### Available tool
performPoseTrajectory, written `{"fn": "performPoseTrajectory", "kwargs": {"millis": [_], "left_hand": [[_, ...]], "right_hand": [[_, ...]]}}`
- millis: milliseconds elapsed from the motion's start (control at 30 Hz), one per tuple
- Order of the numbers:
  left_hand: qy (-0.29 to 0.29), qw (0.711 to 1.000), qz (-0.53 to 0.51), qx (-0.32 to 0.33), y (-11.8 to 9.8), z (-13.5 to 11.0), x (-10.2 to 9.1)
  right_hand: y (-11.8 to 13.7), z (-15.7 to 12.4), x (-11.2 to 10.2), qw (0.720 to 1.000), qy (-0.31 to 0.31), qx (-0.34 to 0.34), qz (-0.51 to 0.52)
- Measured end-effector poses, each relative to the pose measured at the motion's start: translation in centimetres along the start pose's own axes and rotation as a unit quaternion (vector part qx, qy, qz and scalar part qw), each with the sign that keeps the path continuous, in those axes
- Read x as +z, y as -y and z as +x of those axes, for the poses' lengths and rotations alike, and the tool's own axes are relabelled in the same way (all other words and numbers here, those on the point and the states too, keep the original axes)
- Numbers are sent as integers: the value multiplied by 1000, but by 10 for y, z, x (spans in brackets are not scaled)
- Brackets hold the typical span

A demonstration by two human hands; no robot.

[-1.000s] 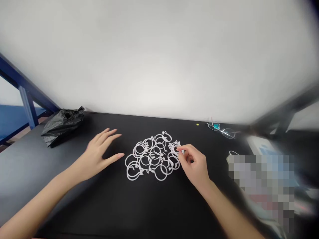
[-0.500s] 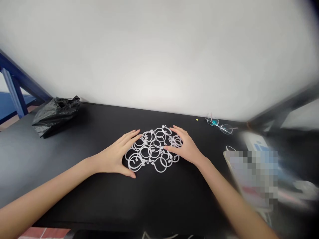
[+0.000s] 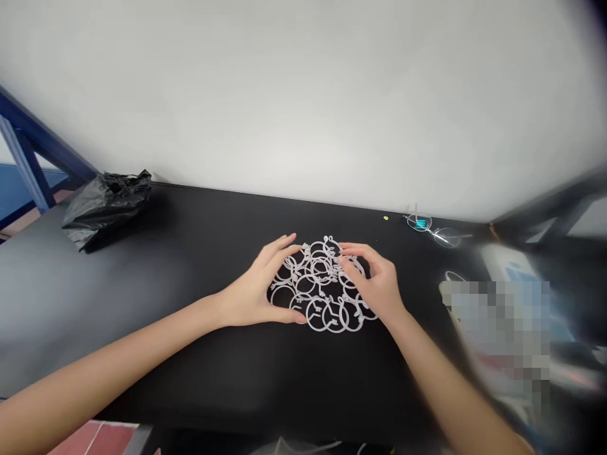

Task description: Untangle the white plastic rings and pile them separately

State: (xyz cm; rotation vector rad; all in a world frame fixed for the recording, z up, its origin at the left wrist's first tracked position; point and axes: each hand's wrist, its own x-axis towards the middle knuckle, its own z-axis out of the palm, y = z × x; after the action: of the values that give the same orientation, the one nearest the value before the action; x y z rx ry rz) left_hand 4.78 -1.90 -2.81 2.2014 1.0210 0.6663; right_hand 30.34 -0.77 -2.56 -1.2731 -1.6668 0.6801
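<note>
Obscured and truncated items, head view.
White rings (image 3: 321, 292) partly covered by left hand (image 3: 253, 291) and right hand (image 3: 378, 280); the latter's hold cannot be determined. Forearms (image 3: 118, 363) cut off by frame edges. Item (image 3: 502, 341) at right masked by pixelation, surroundings blurred. Yellow speck (image 3: 386, 218) too small to identify. Black bag (image 3: 109, 208): interior hidden.

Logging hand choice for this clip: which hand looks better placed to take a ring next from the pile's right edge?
Likely the right hand: it curves over the white rings on that side. The left hand is at their left edge, farther away.
</note>
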Motion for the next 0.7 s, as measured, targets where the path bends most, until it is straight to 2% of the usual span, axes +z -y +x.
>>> {"fn": "performPoseTrajectory", "kwargs": {"millis": [167,267,367,467,700], "left_hand": [[-68,997,13,-18,10,-12,-32],[-60,997,52,5,12,-14,-40],[-3,996,71,46,9,-14,-37],[72,992,78,73,6,-15,-29],[181,983,31,9,4,-20,-26]], "right_hand": [[4,-3,1,994,-100,-51,-10],[7,-6,2,986,-127,-110,-18],[11,-8,3,978,-129,-163,-27],[14,-10,2,976,-124,-176,-37],[19,-13,-1,975,-108,-189,-41]]}}
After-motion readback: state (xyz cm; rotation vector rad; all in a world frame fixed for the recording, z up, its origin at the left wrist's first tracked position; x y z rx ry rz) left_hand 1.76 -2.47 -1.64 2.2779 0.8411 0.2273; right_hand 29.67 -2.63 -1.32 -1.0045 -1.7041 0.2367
